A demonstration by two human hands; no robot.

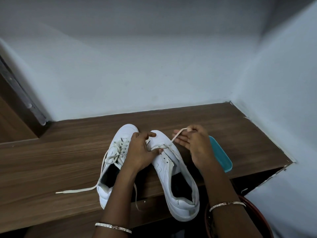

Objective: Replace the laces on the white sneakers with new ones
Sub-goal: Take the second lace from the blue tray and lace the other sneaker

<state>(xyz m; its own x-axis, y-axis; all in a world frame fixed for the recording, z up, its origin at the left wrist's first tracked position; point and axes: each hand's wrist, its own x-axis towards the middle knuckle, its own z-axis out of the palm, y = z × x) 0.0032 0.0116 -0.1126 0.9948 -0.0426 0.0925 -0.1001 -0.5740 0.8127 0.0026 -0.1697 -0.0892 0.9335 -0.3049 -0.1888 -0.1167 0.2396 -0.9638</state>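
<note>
White sneaker [173,172] heel overhangs desk [51,152] edge | left hand [140,152] grips it | right hand [192,145] pinches lace [178,133]

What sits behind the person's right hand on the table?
A teal tray lies behind the right hand, which pinches the lace of a sneaker. The hand and wrist cover the tray's left side; its contents cannot be seen.

Probably a home room: wood-laminate counter [51,152] built into a corner of plain painted walls [154,74], wooden door [10,121] with metal strip at nine o'clock.
</note>
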